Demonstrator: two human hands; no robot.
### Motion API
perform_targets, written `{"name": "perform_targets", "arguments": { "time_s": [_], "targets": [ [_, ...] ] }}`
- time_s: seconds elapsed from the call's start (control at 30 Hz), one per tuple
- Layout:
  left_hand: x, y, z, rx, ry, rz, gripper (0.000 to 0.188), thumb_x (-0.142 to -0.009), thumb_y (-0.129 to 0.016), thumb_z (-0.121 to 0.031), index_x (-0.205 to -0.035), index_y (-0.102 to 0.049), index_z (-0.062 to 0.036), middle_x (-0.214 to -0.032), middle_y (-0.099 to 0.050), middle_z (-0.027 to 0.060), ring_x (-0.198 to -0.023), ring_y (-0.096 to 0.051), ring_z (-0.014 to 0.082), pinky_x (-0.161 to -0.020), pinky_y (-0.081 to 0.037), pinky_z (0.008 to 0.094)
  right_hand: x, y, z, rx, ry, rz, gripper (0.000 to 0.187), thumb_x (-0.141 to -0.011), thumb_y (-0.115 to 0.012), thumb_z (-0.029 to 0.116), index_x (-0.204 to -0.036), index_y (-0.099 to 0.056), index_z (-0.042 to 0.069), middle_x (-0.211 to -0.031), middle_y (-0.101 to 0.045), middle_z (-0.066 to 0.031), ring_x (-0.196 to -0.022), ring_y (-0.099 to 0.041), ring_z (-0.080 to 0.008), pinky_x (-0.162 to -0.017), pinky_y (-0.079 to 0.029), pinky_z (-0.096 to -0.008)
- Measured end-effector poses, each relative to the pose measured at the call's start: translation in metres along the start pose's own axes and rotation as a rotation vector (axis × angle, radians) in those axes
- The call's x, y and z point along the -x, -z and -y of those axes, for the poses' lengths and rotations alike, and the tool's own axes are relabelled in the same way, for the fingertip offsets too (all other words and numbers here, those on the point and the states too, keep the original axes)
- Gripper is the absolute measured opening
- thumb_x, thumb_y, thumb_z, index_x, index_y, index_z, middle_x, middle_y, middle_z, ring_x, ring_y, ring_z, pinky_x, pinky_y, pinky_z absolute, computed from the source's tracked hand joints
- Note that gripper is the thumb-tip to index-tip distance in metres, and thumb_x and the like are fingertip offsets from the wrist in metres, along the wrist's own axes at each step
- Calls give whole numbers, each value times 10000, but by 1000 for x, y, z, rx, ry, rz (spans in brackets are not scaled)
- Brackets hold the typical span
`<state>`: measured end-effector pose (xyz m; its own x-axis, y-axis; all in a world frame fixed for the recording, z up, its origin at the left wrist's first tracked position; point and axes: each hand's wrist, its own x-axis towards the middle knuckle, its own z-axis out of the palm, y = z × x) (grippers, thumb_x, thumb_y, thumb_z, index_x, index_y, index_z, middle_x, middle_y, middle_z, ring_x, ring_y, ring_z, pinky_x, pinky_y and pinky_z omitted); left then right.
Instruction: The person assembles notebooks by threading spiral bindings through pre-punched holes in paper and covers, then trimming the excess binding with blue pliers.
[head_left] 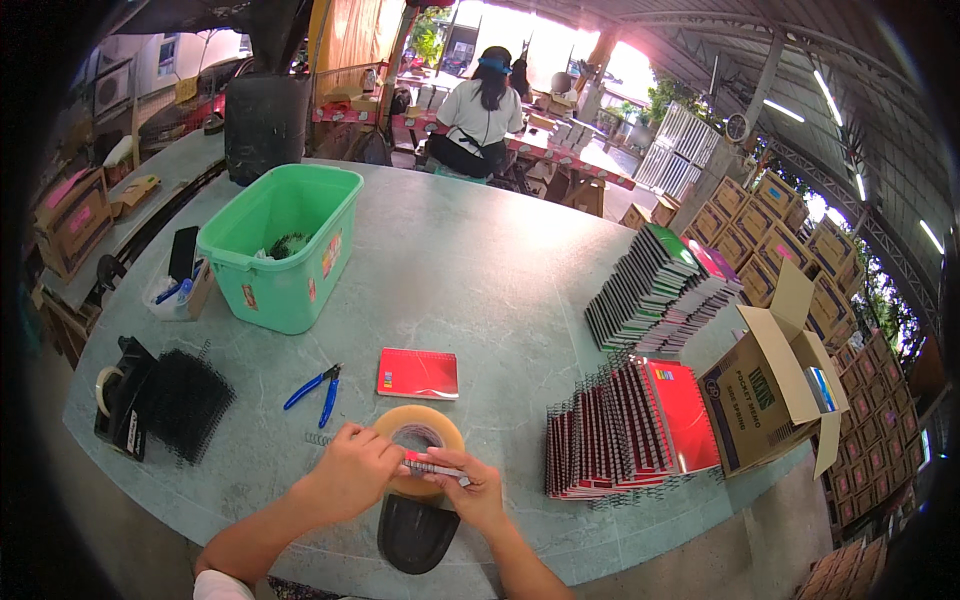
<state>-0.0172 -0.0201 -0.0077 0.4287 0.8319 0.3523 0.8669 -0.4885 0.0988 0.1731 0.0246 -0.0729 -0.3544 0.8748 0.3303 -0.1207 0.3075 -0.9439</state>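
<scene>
A small red spiral notebook is held almost edge-on near the front of the table. My right hand grips one end between thumb and fingers. At the other end, the closed fingers of my left hand pinch the notebook; their tips are partly hidden. Below and behind my hands is a wide roll of clear tape, beside a black rounded base. Another red notebook lies flat just beyond the roll. Blue-handled cutters rest to its left, with a loose dark wire coil nearer me.
A green bin stands at back left. Black coils are heaped beside a tape dispenser. Stacked red notebooks, green ones and an open carton occupy the right. A person sits farther back.
</scene>
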Motion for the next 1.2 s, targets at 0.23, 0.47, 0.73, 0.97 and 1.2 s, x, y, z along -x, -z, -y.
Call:
{"name": "perform_targets", "arguments": {
  "time_s": [0.23,0.47,0.73,0.97,1.2],
  "targets": [
    [-5,-12,0,189,31,-145,232,-749,-690,-222,-893,-581,-76,-874,-572,69,-849,-564,260,-744,-414,382,2,1,-4,-32,-14,-61,209,-822,-659,19,-1027,-629,-4,-1001,-673,-87,-869,-624,-109,-791,-509,-252],
    [-18,-8,-6,224,48,-244,213,-744,-691,-201,-891,-599,-77,-872,-578,77,-837,-568,262,-740,-415,388,-1,4,2,-109,-264,-77,173,-829,-642,-2,-998,-610,-14,-1057,-652,-134,-928,-624,-150,-822,-512,-268],
    [-17,-10,-5,162,28,-229,212,-761,-667,-215,-915,-596,-89,-835,-579,78,-796,-562,253,-710,-406,381,-4,1,5,-148,-221,-50,142,-857,-608,2,-997,-624,-9,-1083,-640,-138,-999,-611,-187,-872,-496,-280],
    [-19,-11,-6,142,54,-161,194,-797,-643,-249,-912,-597,-100,-860,-571,77,-797,-557,254,-692,-400,374,-4,-6,10,-342,-207,-77,195,-898,-566,41,-1082,-585,-21,-1092,-636,-126,-1019,-592,-149,-922,-456,-285],
    [-26,-18,-2,136,45,-159,216,-768,-663,-231,-909,-596,-81,-849,-564,81,-803,-558,263,-694,-400,376,-4,3,-4,-293,-41,-72,181,-909,-554,50,-1072,-588,-20,-1147,-610,-134,-1014,-594,-162,-894,-473,-285]
  ]
}}
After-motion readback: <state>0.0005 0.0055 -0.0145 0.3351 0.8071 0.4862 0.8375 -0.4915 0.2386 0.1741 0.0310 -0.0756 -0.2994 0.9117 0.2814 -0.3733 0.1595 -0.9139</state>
